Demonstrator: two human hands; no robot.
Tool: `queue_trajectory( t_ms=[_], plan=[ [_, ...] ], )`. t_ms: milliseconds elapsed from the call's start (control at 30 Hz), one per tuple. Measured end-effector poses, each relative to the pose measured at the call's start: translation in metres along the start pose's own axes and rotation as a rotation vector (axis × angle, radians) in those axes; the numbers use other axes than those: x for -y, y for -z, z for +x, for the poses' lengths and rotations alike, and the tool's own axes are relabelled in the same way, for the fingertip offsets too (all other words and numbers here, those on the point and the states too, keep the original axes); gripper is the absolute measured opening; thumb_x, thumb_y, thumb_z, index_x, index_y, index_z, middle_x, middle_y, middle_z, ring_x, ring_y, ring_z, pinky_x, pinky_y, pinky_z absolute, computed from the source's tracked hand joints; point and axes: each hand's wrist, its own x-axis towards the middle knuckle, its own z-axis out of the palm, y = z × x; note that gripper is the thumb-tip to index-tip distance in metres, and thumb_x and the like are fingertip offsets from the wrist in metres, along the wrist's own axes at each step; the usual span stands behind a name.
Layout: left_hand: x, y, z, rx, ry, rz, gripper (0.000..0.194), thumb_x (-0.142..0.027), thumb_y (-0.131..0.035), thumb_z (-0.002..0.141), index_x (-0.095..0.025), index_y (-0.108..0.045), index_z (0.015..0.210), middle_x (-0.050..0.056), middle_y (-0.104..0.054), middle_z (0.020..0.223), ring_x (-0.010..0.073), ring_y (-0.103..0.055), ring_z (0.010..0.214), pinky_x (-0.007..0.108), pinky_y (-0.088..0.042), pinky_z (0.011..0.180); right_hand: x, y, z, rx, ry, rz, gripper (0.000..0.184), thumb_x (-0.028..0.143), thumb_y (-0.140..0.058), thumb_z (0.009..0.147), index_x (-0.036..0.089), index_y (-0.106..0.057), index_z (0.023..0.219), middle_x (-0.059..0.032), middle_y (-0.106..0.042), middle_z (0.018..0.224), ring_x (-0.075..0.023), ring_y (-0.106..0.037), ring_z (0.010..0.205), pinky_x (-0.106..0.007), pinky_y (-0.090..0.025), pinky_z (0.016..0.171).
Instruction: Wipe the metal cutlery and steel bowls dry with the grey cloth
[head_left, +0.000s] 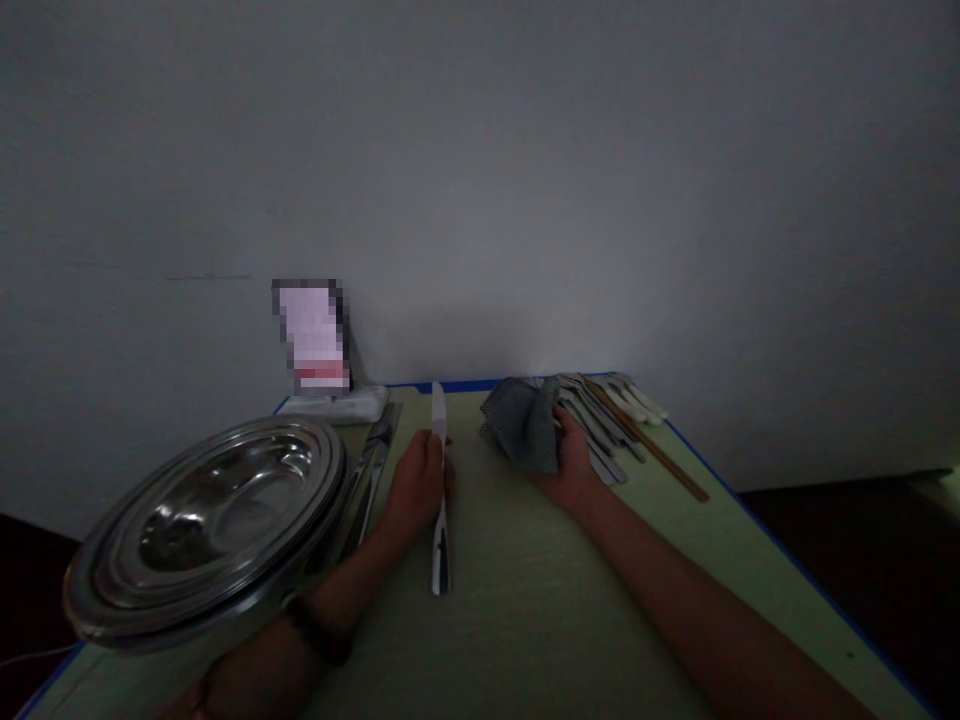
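My left hand (417,478) is closed around the middle of a table knife (440,545), whose blade points away toward the wall and whose handle points toward me. In my right hand (576,462) a grey-green cloth (523,422) is bunched, hanging over the fingers. The cloth is apart from the knife, to its right. Just beyond and beside the right hand lies a row of metal cutlery (604,425), partly hidden by the cloth. A fork and other metal cutlery (373,470) lie left of my left hand.
Stacked shiny metal plates or basins (247,520) stand at the left. Behind them a phone (313,335) with a blurred screen leans upright on a white stand (337,407). Wooden chopsticks (664,455) and white spoons (637,400) lie at the right. A wall (480,200) borders the table (540,620).
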Motion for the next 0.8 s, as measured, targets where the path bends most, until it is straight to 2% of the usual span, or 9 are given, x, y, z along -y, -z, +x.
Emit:
queue_trajectory(
  t_ms=[67,100,167,267,333,433,567,667,800],
  plan=[
    [0.001,0.001,-0.003,-0.016,0.007,-0.109,0.033,-0.040,-0.017,0.090,-0.019,-0.043,0.089,-0.009,-0.040,0.045,0.0122,-0.044,0.037,0.021,-0.038,0.038,0.003,-0.004,-0.005,0.155,-0.158,0.226,0.039,0.055,-0.051,0.070,0.021,-0.062,0.087,-0.0043,-0.068,0.079,-0.0211,-0.063,0.086,-0.035,-0.049,0.077],
    [0.002,0.002,-0.004,-0.016,0.016,-0.170,0.033,-0.041,-0.018,0.090,-0.020,-0.043,0.088,-0.010,-0.038,0.044,0.0113,-0.041,0.035,0.020,-0.036,0.036,0.003,-0.005,-0.008,0.198,-0.202,0.250,0.039,0.054,-0.055,0.069,0.021,-0.063,0.086,-0.0048,-0.069,0.079,-0.0213,-0.063,0.085,-0.035,-0.049,0.076],
    [0.003,0.002,-0.005,-0.002,0.053,-0.337,0.030,-0.043,-0.025,0.088,-0.021,-0.044,0.085,-0.011,-0.035,0.042,0.0096,-0.036,0.032,0.018,-0.032,0.033,0.001,-0.006,-0.012,0.226,-0.240,0.184,0.031,0.041,-0.066,0.064,0.020,-0.062,0.086,-0.0034,-0.069,0.075,-0.0204,-0.065,0.081,-0.033,-0.051,0.072],
    [0.003,0.000,-0.007,0.031,0.116,-0.574,0.026,-0.045,-0.036,0.086,-0.021,-0.045,0.082,-0.011,-0.035,0.042,0.0069,-0.031,0.031,0.015,-0.028,0.031,-0.006,-0.008,-0.012,0.165,-0.228,0.019,0.042,0.011,-0.071,0.051,0.021,-0.060,0.090,0.0018,-0.069,0.072,-0.0174,-0.066,0.071,-0.028,-0.051,0.064],
    [0.000,0.000,-0.008,0.043,0.160,-0.633,0.026,-0.047,-0.040,0.084,-0.021,-0.046,0.083,-0.011,-0.036,0.044,0.0061,-0.031,0.032,0.014,-0.026,0.030,-0.009,-0.009,-0.010,0.092,-0.220,-0.028,0.047,0.003,-0.064,0.046,0.020,-0.060,0.089,0.0029,-0.069,0.070,-0.0168,-0.066,0.069,-0.025,-0.050,0.060],
    [-0.006,0.000,-0.009,0.078,0.249,-0.637,0.031,-0.050,-0.048,0.078,-0.021,-0.046,0.090,-0.012,-0.036,0.045,0.0056,-0.030,0.034,0.012,-0.024,0.029,-0.010,-0.011,-0.005,0.017,-0.292,0.050,0.035,0.006,-0.059,0.048,0.017,-0.060,0.081,0.0002,-0.069,0.069,-0.0184,-0.066,0.074,-0.026,-0.050,0.063],
    [-0.009,0.002,-0.009,0.114,0.287,-0.629,0.038,-0.049,-0.053,0.075,-0.022,-0.045,0.100,-0.013,-0.037,0.042,0.0059,-0.031,0.033,0.012,-0.023,0.030,-0.008,-0.013,-0.002,-0.026,-0.391,0.179,0.017,0.016,-0.057,0.055,0.016,-0.059,0.072,-0.0042,-0.069,0.070,-0.0214,-0.065,0.083,-0.031,-0.051,0.071],
    [-0.008,0.003,-0.009,0.102,0.303,-0.651,0.031,-0.045,-0.053,0.076,-0.022,-0.046,0.097,-0.013,-0.036,0.043,0.0058,-0.031,0.032,0.012,-0.024,0.029,-0.009,-0.014,-0.005,-0.011,-0.330,0.131,0.023,0.010,-0.058,0.051,0.016,-0.059,0.072,-0.0025,-0.069,0.071,-0.0210,-0.065,0.085,-0.031,-0.050,0.074],
    [-0.005,0.001,-0.006,0.086,0.274,-0.677,0.022,-0.042,-0.052,0.077,-0.021,-0.043,0.078,-0.012,-0.034,0.046,0.0048,-0.030,0.035,0.012,-0.026,0.030,-0.012,-0.015,-0.010,0.000,-0.236,0.058,0.033,0.002,-0.057,0.045,0.017,-0.059,0.074,0.0004,-0.069,0.071,-0.0196,-0.065,0.084,-0.030,-0.050,0.076]
  ],
)
